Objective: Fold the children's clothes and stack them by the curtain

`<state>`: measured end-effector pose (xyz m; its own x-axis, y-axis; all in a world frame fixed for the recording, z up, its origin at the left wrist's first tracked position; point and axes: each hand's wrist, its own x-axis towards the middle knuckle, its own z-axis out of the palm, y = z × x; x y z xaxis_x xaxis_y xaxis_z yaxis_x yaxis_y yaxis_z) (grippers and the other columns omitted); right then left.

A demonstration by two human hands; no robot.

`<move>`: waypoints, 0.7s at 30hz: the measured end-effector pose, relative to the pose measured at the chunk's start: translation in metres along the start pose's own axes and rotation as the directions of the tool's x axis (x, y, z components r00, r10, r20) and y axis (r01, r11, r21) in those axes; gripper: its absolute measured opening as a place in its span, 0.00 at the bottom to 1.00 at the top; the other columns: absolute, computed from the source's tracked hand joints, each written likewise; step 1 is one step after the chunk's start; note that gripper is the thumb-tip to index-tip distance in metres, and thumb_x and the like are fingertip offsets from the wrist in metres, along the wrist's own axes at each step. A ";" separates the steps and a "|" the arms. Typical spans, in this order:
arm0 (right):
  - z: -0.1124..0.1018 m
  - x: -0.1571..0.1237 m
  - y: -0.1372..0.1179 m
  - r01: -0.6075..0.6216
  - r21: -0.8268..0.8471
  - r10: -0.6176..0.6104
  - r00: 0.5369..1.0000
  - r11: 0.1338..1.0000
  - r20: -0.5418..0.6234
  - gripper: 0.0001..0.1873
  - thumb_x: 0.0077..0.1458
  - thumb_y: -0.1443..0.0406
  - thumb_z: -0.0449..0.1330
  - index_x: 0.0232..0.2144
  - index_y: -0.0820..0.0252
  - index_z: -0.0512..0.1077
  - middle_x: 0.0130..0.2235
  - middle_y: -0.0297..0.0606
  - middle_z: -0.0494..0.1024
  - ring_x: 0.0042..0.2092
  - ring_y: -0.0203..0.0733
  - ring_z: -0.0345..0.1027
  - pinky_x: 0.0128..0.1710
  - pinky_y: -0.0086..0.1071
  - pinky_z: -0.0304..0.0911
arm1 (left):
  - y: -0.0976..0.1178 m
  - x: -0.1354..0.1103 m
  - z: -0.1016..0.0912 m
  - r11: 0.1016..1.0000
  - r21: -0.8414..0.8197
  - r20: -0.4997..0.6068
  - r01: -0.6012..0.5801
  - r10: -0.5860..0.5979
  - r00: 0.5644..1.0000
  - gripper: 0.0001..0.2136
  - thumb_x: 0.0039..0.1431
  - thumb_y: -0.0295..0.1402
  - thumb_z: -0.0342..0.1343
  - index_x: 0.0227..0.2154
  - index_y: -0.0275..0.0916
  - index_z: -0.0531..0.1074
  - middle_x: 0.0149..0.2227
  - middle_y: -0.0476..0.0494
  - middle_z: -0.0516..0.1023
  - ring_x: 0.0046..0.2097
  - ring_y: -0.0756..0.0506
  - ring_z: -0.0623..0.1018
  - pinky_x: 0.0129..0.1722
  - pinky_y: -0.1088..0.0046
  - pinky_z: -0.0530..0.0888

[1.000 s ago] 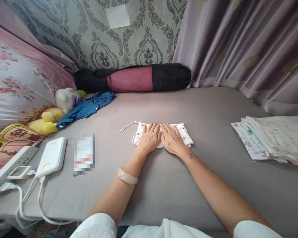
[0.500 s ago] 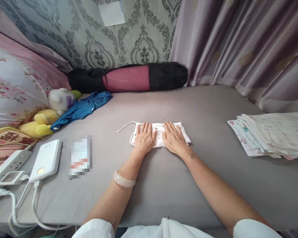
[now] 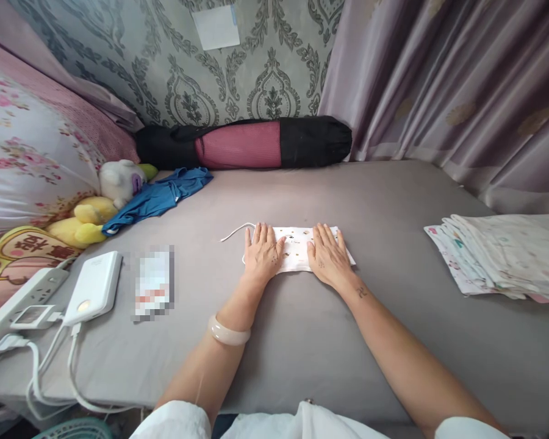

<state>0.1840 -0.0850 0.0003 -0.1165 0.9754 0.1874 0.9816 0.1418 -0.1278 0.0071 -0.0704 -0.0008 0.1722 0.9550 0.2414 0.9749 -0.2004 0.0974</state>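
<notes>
A folded white cloth (image 3: 295, 249) with small printed figures lies flat on the grey bed sheet (image 3: 302, 341). My left hand (image 3: 261, 251) rests palm down on its left end, fingers stretched out. On the right end lies my right hand (image 3: 329, 253), likewise flat with fingers extended. Between the two hands the cloth's printed middle shows. A thin white cord (image 3: 235, 231) sticks out from the cloth's left side beyond my left hand. What lies under the palms is hidden.
At the right is a stack of folded cloths (image 3: 507, 256). Leftward are a blurred packet (image 3: 154, 283), a white power bank (image 3: 94, 286), a power strip (image 3: 22, 311) with cables, plush toys (image 3: 121, 182) and a blue garment (image 3: 160, 198). A black-and-pink roll bag (image 3: 240, 144) lies along the wall.
My hands have slid apart toward the cloth's two ends, showing more of its printed middle. The whole view has shifted slightly.
</notes>
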 end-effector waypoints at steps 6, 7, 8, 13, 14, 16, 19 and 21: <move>0.004 0.001 0.000 -0.028 -0.027 0.029 0.998 0.999 0.054 0.32 0.68 0.60 0.36 0.66 0.76 0.56 0.69 0.51 0.55 0.70 0.50 0.44 0.69 0.49 0.35 | -0.004 0.001 0.005 1.000 0.027 0.083 0.008 -0.010 0.996 0.31 0.70 0.45 0.30 0.65 0.27 0.59 0.67 0.29 0.59 0.70 0.35 0.54 0.68 0.48 0.50; 0.004 0.001 0.000 -0.030 -0.028 0.032 0.998 0.999 0.060 0.32 0.68 0.60 0.36 0.66 0.75 0.56 0.69 0.51 0.54 0.70 0.49 0.44 0.69 0.49 0.35 | -0.004 0.001 0.006 1.000 0.029 0.081 0.010 -0.012 0.997 0.31 0.70 0.45 0.30 0.65 0.27 0.59 0.67 0.29 0.59 0.70 0.35 0.54 0.68 0.48 0.49; 0.004 0.001 -0.001 -0.031 -0.029 0.033 0.997 0.999 0.064 0.33 0.68 0.60 0.36 0.66 0.75 0.56 0.69 0.51 0.54 0.70 0.49 0.43 0.69 0.49 0.35 | -0.004 0.001 0.006 0.999 0.030 0.078 0.012 -0.014 0.997 0.31 0.70 0.45 0.30 0.65 0.28 0.59 0.67 0.29 0.59 0.70 0.36 0.54 0.68 0.48 0.49; -0.001 0.001 -0.001 -0.033 -0.017 0.034 0.997 0.999 0.070 0.33 0.68 0.60 0.36 0.66 0.76 0.57 0.69 0.51 0.55 0.70 0.50 0.45 0.69 0.49 0.37 | -0.004 0.001 -0.001 1.000 0.005 0.071 0.015 -0.015 0.997 0.28 0.70 0.44 0.33 0.64 0.32 0.61 0.67 0.31 0.61 0.70 0.36 0.56 0.68 0.47 0.51; -0.002 0.001 0.001 -0.038 -0.017 0.039 0.997 0.999 0.063 0.33 0.68 0.60 0.36 0.66 0.76 0.57 0.69 0.51 0.55 0.70 0.50 0.45 0.69 0.49 0.37 | -0.005 0.001 -0.003 1.000 0.001 0.061 0.019 -0.019 0.998 0.28 0.70 0.43 0.34 0.64 0.33 0.62 0.66 0.31 0.61 0.70 0.36 0.56 0.68 0.46 0.51; -0.006 0.003 0.007 -0.066 -0.023 0.067 0.997 0.998 0.041 0.33 0.68 0.61 0.35 0.66 0.76 0.56 0.69 0.52 0.54 0.70 0.51 0.44 0.69 0.49 0.37 | -0.010 0.002 -0.005 0.999 0.002 0.020 0.040 -0.040 0.999 0.27 0.70 0.42 0.35 0.63 0.32 0.62 0.67 0.31 0.61 0.70 0.35 0.55 0.68 0.46 0.50; -0.009 0.006 0.020 -0.139 -0.034 0.140 0.990 0.990 0.012 0.33 0.67 0.61 0.36 0.66 0.76 0.55 0.69 0.54 0.53 0.70 0.52 0.42 0.68 0.51 0.39 | -0.019 0.005 -0.003 0.996 -0.003 -0.029 0.092 -0.092 0.995 0.27 0.69 0.41 0.35 0.64 0.32 0.61 0.68 0.31 0.58 0.70 0.35 0.53 0.68 0.45 0.48; -0.008 0.007 0.027 -0.182 -0.035 0.183 0.983 0.983 0.027 0.33 0.67 0.60 0.35 0.67 0.76 0.54 0.69 0.55 0.53 0.70 0.52 0.43 0.68 0.51 0.41 | -0.024 0.006 0.000 0.994 -0.022 -0.003 0.112 -0.112 0.994 0.28 0.69 0.42 0.35 0.65 0.33 0.59 0.68 0.32 0.58 0.70 0.35 0.53 0.68 0.45 0.49</move>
<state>0.2111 -0.0753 0.0059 0.0609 0.9890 0.1347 0.9911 -0.0440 -0.1254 -0.0156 -0.0597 -0.0019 0.0618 0.9709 0.2315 0.9847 -0.0972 0.1447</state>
